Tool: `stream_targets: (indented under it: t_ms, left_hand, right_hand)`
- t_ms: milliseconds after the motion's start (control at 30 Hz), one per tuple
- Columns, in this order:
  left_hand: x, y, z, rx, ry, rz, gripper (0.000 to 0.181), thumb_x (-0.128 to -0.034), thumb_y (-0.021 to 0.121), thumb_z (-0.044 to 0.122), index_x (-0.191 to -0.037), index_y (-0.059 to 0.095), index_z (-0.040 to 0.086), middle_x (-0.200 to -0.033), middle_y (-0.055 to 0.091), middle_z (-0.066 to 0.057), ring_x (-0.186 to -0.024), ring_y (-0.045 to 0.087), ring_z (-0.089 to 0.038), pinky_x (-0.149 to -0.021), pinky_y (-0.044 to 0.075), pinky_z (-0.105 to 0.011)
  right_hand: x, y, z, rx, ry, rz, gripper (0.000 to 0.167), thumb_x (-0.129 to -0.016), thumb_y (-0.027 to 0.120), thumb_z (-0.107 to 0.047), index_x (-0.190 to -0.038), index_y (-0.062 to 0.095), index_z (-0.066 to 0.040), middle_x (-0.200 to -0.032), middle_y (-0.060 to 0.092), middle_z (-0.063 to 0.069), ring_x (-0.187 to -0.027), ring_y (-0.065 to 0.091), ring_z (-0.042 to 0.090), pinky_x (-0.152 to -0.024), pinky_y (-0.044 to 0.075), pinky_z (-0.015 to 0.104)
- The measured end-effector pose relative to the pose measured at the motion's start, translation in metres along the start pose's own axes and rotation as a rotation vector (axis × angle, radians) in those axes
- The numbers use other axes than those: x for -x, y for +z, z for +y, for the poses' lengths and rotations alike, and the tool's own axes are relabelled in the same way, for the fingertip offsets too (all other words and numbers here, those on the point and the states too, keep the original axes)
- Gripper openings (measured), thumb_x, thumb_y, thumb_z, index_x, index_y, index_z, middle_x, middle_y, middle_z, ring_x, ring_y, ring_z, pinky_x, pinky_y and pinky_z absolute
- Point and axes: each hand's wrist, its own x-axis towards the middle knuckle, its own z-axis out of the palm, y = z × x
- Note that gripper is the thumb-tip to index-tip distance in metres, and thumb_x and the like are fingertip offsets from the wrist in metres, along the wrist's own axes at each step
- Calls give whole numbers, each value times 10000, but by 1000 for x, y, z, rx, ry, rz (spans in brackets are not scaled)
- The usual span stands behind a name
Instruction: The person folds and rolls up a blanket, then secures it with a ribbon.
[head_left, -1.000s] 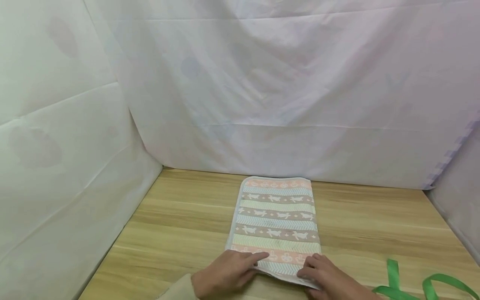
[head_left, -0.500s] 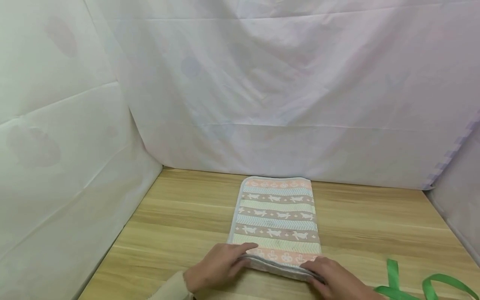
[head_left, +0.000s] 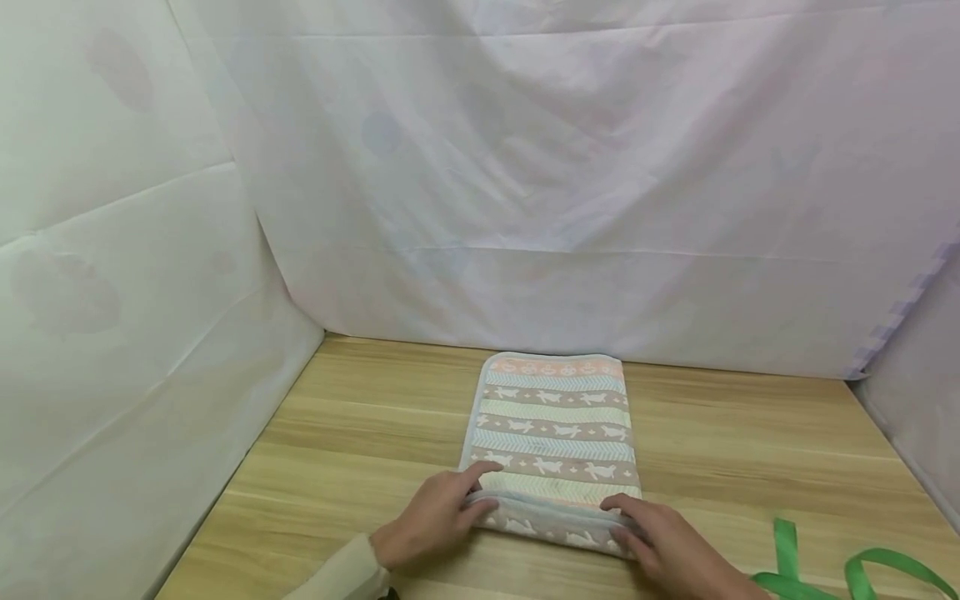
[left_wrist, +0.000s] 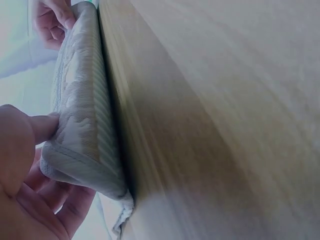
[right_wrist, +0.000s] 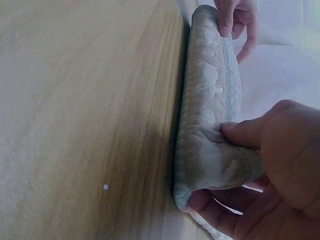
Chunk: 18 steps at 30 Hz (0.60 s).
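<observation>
A striped, padded cloth towel with pale animal motifs lies flat in the head view, reaching back to the curtain. Its near end is turned up into a thick fold. At the left end of that fold my left hand pinches the cloth, thumb on the near side and fingers behind. My right hand grips the right end the same way. In the left wrist view the bound edge of the fold shows between thumb and fingers. The right wrist view shows my thumb pressing on the roll.
A green ribbon lies loosely curled at the lower right of the wooden table. White cloth hangs along the back and the sides. A tiny white speck sits on the tabletop in the right wrist view.
Both hands have lifted the towel's near edge and turned it over, away from me. The fold has grown and its patterned underside now faces me. The ribbon has not moved.
</observation>
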Motion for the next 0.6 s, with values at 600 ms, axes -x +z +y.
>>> stream_targets:
  t_ms: [600]
  left_hand:
    - [-10,4,-15,104,-202,-54,509,-913,721,253,-1354,528,88,-726,588,132,-595,490,31,-576,451,-183]
  right_hand:
    - [-11,13,13,-27,157,136,157,-875,751,-259,-991,678,-181,-974,707,-63,-884,649,82,-706,534,268]
